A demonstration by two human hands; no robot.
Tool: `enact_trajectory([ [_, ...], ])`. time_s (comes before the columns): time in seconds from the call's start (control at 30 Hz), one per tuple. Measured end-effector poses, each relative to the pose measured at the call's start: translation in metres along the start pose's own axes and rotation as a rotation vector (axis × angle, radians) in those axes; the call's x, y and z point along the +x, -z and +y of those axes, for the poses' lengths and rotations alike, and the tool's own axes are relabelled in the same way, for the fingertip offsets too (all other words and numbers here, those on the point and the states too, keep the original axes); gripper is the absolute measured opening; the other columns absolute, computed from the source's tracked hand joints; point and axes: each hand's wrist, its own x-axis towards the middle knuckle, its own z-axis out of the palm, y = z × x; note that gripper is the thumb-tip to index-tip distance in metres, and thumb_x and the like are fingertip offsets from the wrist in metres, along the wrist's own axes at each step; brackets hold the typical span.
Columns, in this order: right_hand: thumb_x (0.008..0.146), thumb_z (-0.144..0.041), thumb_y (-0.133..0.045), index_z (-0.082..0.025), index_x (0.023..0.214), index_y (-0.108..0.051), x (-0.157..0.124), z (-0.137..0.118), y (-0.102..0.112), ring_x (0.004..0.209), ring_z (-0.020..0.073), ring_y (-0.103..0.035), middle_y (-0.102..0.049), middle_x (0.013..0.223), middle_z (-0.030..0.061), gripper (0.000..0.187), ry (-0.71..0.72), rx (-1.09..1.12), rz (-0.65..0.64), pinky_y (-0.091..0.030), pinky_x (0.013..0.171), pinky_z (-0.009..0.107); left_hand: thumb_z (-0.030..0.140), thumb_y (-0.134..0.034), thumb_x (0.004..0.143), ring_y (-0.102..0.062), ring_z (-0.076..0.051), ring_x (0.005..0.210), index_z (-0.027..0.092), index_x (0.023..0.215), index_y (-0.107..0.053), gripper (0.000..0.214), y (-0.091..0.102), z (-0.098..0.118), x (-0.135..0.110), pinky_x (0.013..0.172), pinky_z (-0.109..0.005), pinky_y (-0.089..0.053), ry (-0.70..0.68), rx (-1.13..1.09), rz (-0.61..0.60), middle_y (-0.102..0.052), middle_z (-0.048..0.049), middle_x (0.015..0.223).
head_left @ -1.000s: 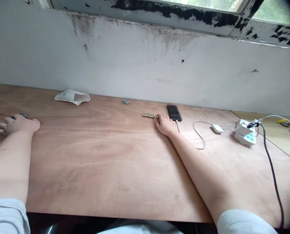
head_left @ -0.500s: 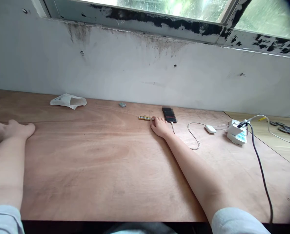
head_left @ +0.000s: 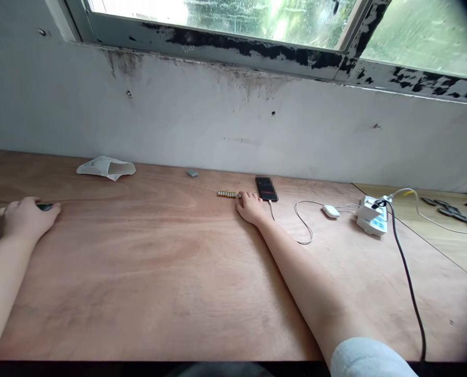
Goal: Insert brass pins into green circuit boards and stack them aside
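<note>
My left hand (head_left: 25, 218) rests at the far left of the plywood tabletop (head_left: 139, 272), its fingers curled. A small dark green object (head_left: 44, 207) sticks out from under the thumb side of that hand, mostly hidden. My right hand (head_left: 250, 208) lies on the wood with its fingers loosely apart, holding nothing. Its fingertips touch the end of a row of small metallic cylinders (head_left: 226, 194), perhaps small batteries. A black smartphone (head_left: 266, 188), its screen blurred out, lies just beyond that hand, with a thin white cable running from it.
A crumpled white paper bag (head_left: 106, 168) and a small grey block (head_left: 192, 173) lie along the wall. To the right are a white oval device (head_left: 331, 211) on a cable, a white plug unit (head_left: 371, 217) and a black cord (head_left: 408, 272). A white wall and window stand behind.
The view has tilted upward, showing more window and less sleeve. My left hand has curled, and the dark green object now shows at its edge. My right hand stays by the cylinders.
</note>
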Motion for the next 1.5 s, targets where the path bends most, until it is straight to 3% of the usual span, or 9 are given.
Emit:
enact_trajectory([
  [0.1,0.097,-0.035,-0.045,-0.025,0.132,-0.058,-0.001,0.0,0.002,0.127,0.0315,-0.048,-0.06,0.135,0.0129,0.039,0.017,0.002,-0.012,-0.038,0.102,0.047,0.076,-0.025,0.081,-0.054,-0.028,0.117,0.013,0.118,-0.058,0.08,-0.011,0.039,-0.019,0.107,-0.04,-0.037,-0.151,-0.017,0.155,-0.064,-0.0152,0.121],
  [0.2,0.098,-0.037,-0.044,-0.026,0.13,-0.06,-0.002,-0.001,0.004,0.126,0.0315,-0.048,-0.061,0.133,0.0125,0.037,0.025,0.008,-0.011,-0.038,0.101,0.047,0.062,-0.039,0.087,-0.055,-0.026,0.118,0.014,0.119,-0.059,0.061,-0.014,0.102,-0.056,0.108,-0.037,-0.037,-0.444,-0.171,0.221,-0.066,-0.0123,0.121],
  [0.4,0.099,-0.04,-0.044,-0.025,0.129,-0.061,-0.003,-0.001,0.007,0.126,0.0313,-0.048,-0.061,0.133,0.0123,0.037,0.008,0.033,-0.021,-0.038,0.102,0.047,0.053,-0.061,0.086,-0.058,-0.031,0.118,0.021,0.12,-0.059,0.047,-0.001,0.251,-0.166,0.099,-0.042,-0.041,-0.868,-0.436,-0.108,-0.067,-0.0108,0.125],
  [0.53,0.099,-0.039,-0.045,-0.024,0.127,-0.061,-0.002,0.0,0.009,0.128,0.0299,-0.047,-0.06,0.135,0.0126,0.036,-0.009,0.049,-0.037,-0.037,0.103,0.045,0.045,-0.068,0.086,-0.059,-0.032,0.118,0.023,0.121,-0.058,0.043,-0.003,0.327,-0.22,0.097,-0.044,-0.041,-0.906,-0.525,-0.247,-0.067,-0.0101,0.125],
  [0.63,0.099,-0.039,-0.045,-0.023,0.125,-0.061,-0.001,0.0,0.008,0.128,0.0292,-0.047,-0.06,0.134,0.0131,0.034,-0.012,0.05,-0.03,-0.037,0.103,0.044,0.045,-0.073,0.084,-0.058,-0.033,0.118,0.023,0.119,-0.06,0.043,-0.014,0.358,-0.235,0.097,-0.046,-0.04,-0.865,-0.534,-0.269,-0.067,-0.0109,0.126],
  [0.77,0.098,-0.038,-0.045,-0.023,0.123,-0.061,0.0,0.002,0.004,0.127,0.0295,-0.048,-0.061,0.133,0.0125,0.032,0.0,0.053,-0.002,-0.038,0.101,0.045,0.055,-0.078,0.078,-0.056,-0.036,0.12,0.024,0.123,-0.06,0.057,-0.027,0.361,-0.231,0.098,-0.049,-0.04,-0.853,-0.507,-0.328,-0.065,-0.0115,0.129],
  [0.9,0.098,-0.034,-0.045,-0.022,0.118,-0.063,0.002,0.003,0.001,0.124,0.0303,-0.05,-0.063,0.13,0.0125,0.03,-0.004,0.063,0.039,-0.039,0.099,0.045,0.063,-0.078,0.072,-0.049,-0.037,0.129,0.025,0.141,-0.052,0.083,-0.027,0.339,-0.213,0.105,-0.05,-0.039,-1.049,-0.501,-0.436,-0.058,-0.0118,0.14],
  [1.13,0.096,-0.019,-0.04,-0.023,0.132,-0.061,0.004,0.006,-0.001,0.126,0.0305,-0.048,-0.062,0.135,0.0115,0.041,0.0,0.099,0.009,-0.039,0.099,0.046,0.033,-0.064,0.086,-0.058,-0.028,0.115,0.022,0.131,-0.063,0.046,-0.028,0.33,-0.199,0.104,-0.043,-0.043,-1.153,-0.635,-0.411,-0.068,-0.0091,0.122],
  [1.5,0.095,-0.022,-0.05,-0.02,0.117,-0.064,0.006,0.01,-0.002,0.115,0.0268,-0.056,-0.069,0.12,0.0099,0.027,0.008,0.2,0.088,-0.043,0.095,0.041,0.048,-0.06,0.092,-0.051,-0.032,0.118,0.024,0.119,-0.069,0.037,-0.024,0.333,-0.207,0.1,-0.049,-0.041,-1.195,-0.477,-0.351,-0.061,-0.01,0.12],
])
